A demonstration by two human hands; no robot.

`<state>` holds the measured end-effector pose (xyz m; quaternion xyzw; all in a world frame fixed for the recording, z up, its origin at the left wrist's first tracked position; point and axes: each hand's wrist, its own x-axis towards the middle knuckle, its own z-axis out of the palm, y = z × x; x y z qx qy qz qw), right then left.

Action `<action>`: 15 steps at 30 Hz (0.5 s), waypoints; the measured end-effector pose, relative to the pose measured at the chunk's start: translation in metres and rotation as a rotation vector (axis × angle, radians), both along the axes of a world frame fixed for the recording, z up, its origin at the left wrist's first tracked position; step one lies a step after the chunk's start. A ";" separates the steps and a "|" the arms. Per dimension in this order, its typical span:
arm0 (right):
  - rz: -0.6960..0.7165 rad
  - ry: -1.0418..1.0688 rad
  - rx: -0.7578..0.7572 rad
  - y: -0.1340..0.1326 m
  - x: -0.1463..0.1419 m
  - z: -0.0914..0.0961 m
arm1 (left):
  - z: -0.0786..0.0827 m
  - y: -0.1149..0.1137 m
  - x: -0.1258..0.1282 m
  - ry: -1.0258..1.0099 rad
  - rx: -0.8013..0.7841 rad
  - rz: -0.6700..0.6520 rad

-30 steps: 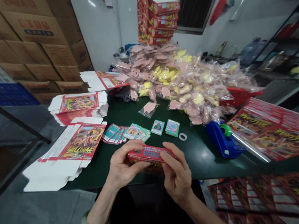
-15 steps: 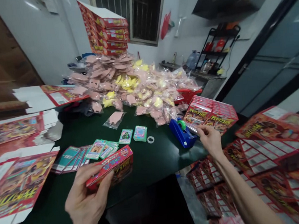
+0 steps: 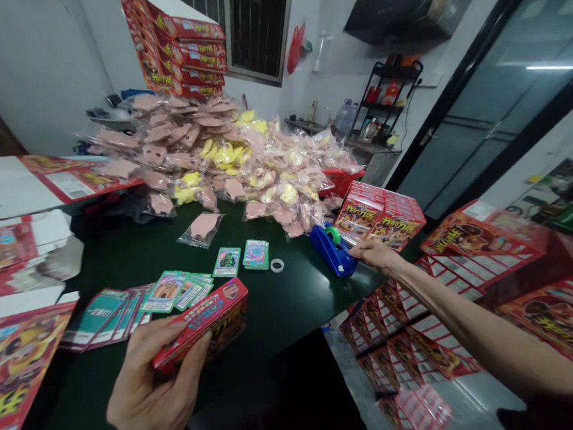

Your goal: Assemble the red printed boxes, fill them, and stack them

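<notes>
My left hand [image 3: 153, 380] is wrapped round a small red card box [image 3: 210, 319], held tilted above the table's near side. My right hand [image 3: 377, 254] reaches out to the front end of a blue tape dispenser [image 3: 332, 251] that carries a green-cored roll. Its fingers are pinched on the end of a clear tape strip [image 3: 351, 239] at the dispenser. Beyond the red box lie fanned trading cards [image 3: 173, 292], with two small card piles [image 3: 256, 254] farther right. A white ring [image 3: 277, 265] rests beside them.
A large heap of bagged pink and yellow pieces [image 3: 231, 153] covers the table's back, with stacked red boxes [image 3: 197, 55] behind. Flattened cartons [image 3: 24, 372] lie left. More red boxes [image 3: 381, 213] stand past the dispenser, and many [image 3: 402, 339] sit low on the right.
The view has swung right, so the table things appear farther left. My right hand stays pinched by the dispenser, and my left hand keeps hold of the red card box.
</notes>
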<state>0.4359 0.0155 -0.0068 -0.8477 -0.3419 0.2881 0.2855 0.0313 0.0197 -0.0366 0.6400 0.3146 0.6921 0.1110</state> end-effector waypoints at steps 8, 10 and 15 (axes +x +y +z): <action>-0.255 0.211 0.074 0.002 -0.023 -0.002 | -0.002 0.001 -0.001 -0.003 0.010 -0.025; -0.301 0.245 0.117 0.003 -0.027 -0.002 | -0.001 0.001 -0.001 -0.001 0.010 -0.017; -0.381 0.301 0.237 0.005 -0.029 -0.001 | 0.001 0.000 0.000 -0.002 0.017 -0.003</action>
